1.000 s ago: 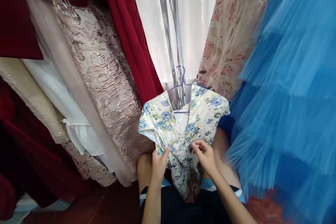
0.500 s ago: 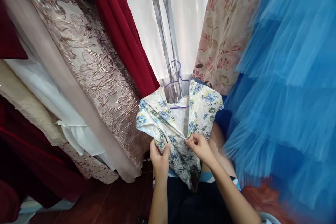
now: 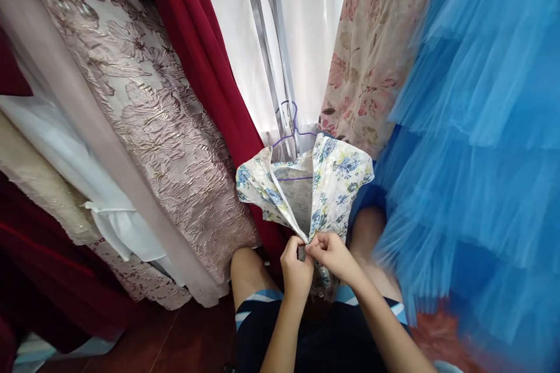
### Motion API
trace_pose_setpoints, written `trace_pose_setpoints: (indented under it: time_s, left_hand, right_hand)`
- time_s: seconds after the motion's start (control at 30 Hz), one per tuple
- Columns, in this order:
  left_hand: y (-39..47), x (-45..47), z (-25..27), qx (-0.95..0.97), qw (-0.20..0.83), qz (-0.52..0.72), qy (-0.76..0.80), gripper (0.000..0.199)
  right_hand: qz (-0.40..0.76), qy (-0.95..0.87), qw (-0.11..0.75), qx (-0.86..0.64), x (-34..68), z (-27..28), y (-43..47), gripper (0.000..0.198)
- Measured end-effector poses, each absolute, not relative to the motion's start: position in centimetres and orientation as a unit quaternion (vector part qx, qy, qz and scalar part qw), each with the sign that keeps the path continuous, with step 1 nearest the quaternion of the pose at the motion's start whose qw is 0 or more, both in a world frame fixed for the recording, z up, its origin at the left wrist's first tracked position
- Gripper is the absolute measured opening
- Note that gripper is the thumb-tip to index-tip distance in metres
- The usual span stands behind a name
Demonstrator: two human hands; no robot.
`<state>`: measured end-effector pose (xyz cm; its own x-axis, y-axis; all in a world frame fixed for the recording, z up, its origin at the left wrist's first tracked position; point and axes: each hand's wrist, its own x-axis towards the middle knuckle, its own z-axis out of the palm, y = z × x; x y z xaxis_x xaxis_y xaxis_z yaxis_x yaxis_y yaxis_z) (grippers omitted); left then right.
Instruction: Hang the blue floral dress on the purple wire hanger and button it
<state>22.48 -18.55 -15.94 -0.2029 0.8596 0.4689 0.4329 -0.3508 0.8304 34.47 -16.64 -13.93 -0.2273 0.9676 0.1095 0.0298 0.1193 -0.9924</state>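
Observation:
A white garment with blue and yellow flowers (image 3: pixel 339 180) hangs by its shoulders on a purple hanger (image 3: pixel 296 128) in front of my knees. Its front is open in a deep V, showing the greyish inside of the back. My left hand (image 3: pixel 297 262) pinches the lower end of the left front edge. Right beside it, my right hand (image 3: pixel 332 253) pinches the right edge at the point of the V. The fingertips of both hands meet there, and they hide whatever small part lies between them. Below my hands the garment's lower end hangs, mostly covered.
A blue tiered tulle dress (image 3: pixel 472 145) fills the right side. On the left hang a dark red cloth (image 3: pixel 205 52), a pink brocade dress (image 3: pixel 161 122) and several other gowns. Behind the hanger are metal poles (image 3: pixel 273 41), a white curtain (image 3: pixel 310 29) and a floral cloth (image 3: pixel 363 70).
My left hand has left the garment's left side and moved right and up to meet my right hand. The left front edge is now pulled straight, and the V neckline gapes wider.

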Motion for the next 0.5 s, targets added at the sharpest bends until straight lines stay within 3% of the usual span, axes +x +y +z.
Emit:
trace_pose_setpoints:
  time_s: [0.17, 0.27, 0.5]
  left_hand:
    - [-18.6, 22.7, -15.2, 0.593, 0.199, 0.578, 0.524, 0.026]
    - [-18.4, 22.7, -15.2, 0.622, 0.197, 0.569, 0.5, 0.028]
    - [-17.9, 22.4, -15.9, 0.677, 0.214, 0.493, 0.503, 0.019]
  right_hand:
    - [0.594, -0.524, 0.476, -0.383, 34.4, -13.9, -16.9, 0.033]
    - [0.617, -0.477, 0.505, -0.369, 34.4, -13.7, -16.6, 0.038]
    - [0.526, -0.443, 0.626, -0.368, 33.3, -8.8, -12.3, 0.043]
